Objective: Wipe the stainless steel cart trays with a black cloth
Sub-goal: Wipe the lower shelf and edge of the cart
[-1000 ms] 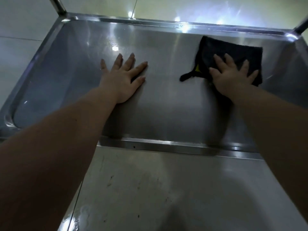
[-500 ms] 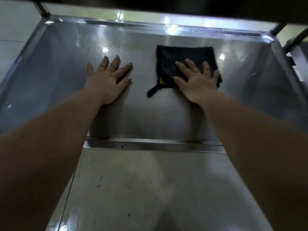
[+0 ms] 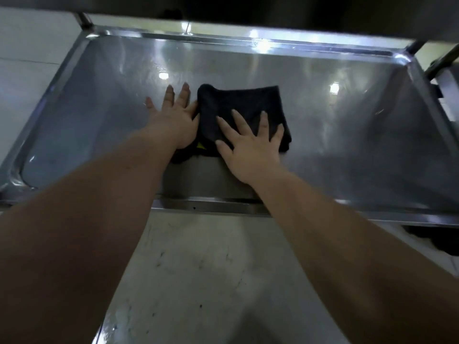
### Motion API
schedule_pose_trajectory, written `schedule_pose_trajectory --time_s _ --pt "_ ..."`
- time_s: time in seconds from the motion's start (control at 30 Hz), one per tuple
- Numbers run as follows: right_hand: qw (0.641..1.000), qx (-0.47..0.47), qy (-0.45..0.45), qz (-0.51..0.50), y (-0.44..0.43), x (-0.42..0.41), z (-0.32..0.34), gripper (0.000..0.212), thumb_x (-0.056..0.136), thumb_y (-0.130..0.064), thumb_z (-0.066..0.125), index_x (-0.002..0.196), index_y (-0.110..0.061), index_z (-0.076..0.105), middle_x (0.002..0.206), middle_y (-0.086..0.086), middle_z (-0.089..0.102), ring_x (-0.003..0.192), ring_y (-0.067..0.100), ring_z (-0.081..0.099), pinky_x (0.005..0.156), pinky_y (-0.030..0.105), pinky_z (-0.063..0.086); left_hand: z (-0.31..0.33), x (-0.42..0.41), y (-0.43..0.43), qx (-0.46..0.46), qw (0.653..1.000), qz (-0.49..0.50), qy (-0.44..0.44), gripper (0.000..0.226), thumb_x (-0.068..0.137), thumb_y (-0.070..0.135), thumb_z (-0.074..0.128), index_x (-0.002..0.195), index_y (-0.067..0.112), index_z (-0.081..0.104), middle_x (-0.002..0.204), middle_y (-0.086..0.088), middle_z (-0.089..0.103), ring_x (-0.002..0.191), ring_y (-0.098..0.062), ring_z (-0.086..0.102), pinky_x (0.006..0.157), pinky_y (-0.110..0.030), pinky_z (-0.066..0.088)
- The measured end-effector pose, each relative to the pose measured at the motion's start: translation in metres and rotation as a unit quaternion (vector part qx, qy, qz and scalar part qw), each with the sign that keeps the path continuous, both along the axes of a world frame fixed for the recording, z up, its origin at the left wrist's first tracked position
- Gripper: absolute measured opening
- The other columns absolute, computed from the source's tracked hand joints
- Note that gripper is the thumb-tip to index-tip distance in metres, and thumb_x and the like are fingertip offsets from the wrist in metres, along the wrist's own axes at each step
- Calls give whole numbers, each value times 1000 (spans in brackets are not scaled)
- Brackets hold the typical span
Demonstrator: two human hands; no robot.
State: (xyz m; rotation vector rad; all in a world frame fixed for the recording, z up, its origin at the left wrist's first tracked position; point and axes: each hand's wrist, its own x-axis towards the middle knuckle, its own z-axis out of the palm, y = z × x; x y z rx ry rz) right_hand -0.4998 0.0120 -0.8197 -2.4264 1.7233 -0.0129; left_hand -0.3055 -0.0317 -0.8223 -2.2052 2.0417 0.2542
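— What's happening with the cloth on your head camera?

— My right hand (image 3: pixel 250 150) is pressing the black cloth (image 3: pixel 238 103) flat on the tray (image 3: pixel 347 135), fingers straight and spread, not gripping anything. A second ago the cloth was sitting near the tray's far right corner; I've been sliding it leftward, and now it's lying about mid-tray.

— And your other hand?

— My left hand (image 3: pixel 173 122) is staying where it was, palm down on the bare steel with fingers straight, holding nothing. The cloth's left edge is now bumping against its thumb side, with a yellow tag (image 3: pixel 200 145) peeking out between my hands.

— What does that mean for the job?

— I'm judging that one stroke along the far right part is done. The left part is still waiting, so my left hand is now getting in the way. The upper shelf (image 3: pixel 248 8) is also coming into view overhead.
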Motion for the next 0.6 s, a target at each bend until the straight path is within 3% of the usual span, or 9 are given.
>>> schedule_pose_trajectory --time_s 0.13,0.33,0.5,0.6 --pt "1000 -3 8 -15 -12 -46 5 56 93 -69 21 147 -58 8 162 -20 4 149 36 -4 112 65 -6 0 -2 12 -31 999 1 28 56 98 59 8 153 49 0 164 6 -11 150 -28 -10 111 -69 -5" --pt "974 46 33 -218 -24 -184 11 57 93 -69 20 146 -59 5 162 -21 -1 149 36 -4 114 65 -4 0 -4 18 -42 999 8 27 54 98 61 8 151 53 -1 165 6 -8 151 -27 -8 112 -68 -3" --pt "970 53 30 -234 -4 -138 10 57 94 -66 16 148 -56 0 162 -21 -7 148 40 -7 112 68 -2 -1 -7 17 -39 999 11 10 54 97 62 7 150 54 -1 165 6 -7 151 -28 -10 111 -68 -7" --pt "988 39 29 -146 37 -77 10 57 97 -64 14 149 -52 -7 162 -19 -12 146 42 -14 110 69 -5 2 -6 19 -36 999 2 -7 54 98 61 5 151 52 0 165 6 -10 150 -27 -13 110 -69 -9"
